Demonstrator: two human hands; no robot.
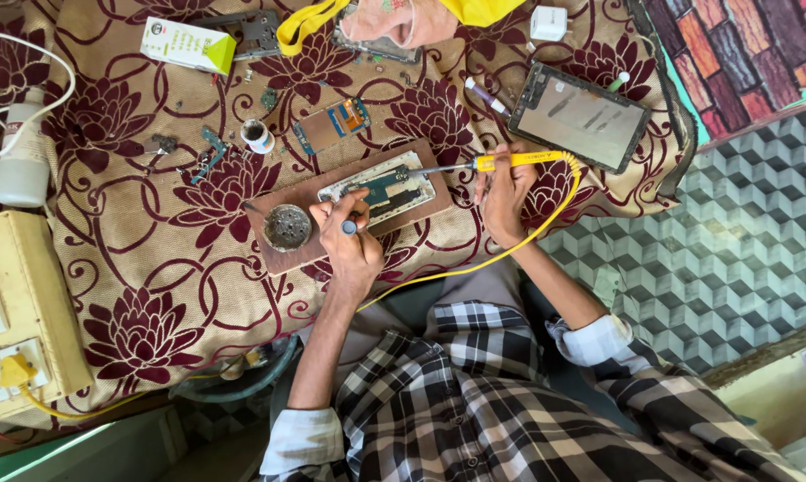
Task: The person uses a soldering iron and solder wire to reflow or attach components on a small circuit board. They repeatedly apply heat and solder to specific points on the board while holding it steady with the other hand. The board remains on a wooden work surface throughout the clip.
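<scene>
Two hands meet over a stripped phone with its green circuit board exposed (383,188), which lies on a brown wooden work board (282,190) near the middle of my view. I judge the step in hand to be soldering on that circuit board. The metal tip of the yellow-handled soldering iron (517,162) reaches in from three o'clock and touches the phone's upper edge. As I read it, the next move calls for a steady tip and a firmly pinned phone, since the parts are tiny.

The right hand (505,195) is clenched around the iron's handle, pen-fashion, with fingers wrapped tight. The left hand (351,239), at six o'clock of the phone, rests on its lower edge. Its fingers are pinched on a small dark-ended tool (349,227), though I cannot tell what kind.

At nine o'clock of the phone a round metal tin (288,227) sits on the same board. The iron's yellow cord (474,263) loops away toward five o'clock. At two o'clock lies a black-framed screen panel (581,116), and at eleven o'clock a small white jar (258,136) and a loose blue-and-orange circuit part (333,125). Everything rests on a maroon floral cloth (153,268), with a white plastic bottle (23,147) and a cream switchboard (19,321) far off at nine o'clock.
</scene>
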